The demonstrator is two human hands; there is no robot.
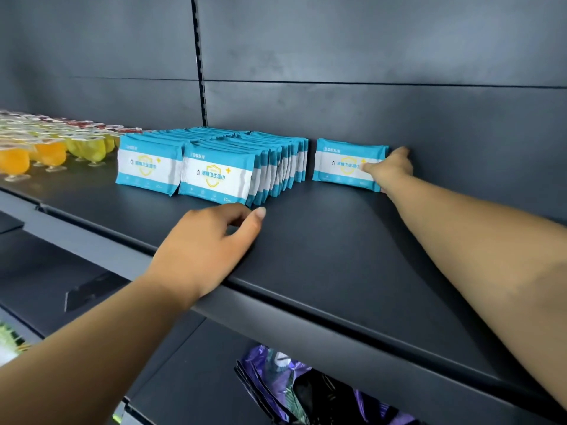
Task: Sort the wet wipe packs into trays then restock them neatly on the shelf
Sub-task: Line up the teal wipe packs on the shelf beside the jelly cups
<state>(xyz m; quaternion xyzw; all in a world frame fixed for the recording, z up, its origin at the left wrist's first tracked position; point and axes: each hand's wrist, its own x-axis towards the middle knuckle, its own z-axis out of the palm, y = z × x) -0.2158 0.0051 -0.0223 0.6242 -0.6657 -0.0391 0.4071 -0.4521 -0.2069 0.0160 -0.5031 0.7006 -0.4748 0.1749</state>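
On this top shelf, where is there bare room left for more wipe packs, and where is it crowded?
Bare shelf runs in front of the separate wipe packs held by the right hand, plus a narrow gap between them and the wipe pack rows. The left hand rests at the front. Left is crowded: the rows, then jelly cups.

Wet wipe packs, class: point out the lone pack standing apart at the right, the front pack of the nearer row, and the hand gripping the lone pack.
lone pack (340, 162): head view, white front band.
front pack (214, 176): head view, printed front face.
right hand (394, 167): head view, back of hand.
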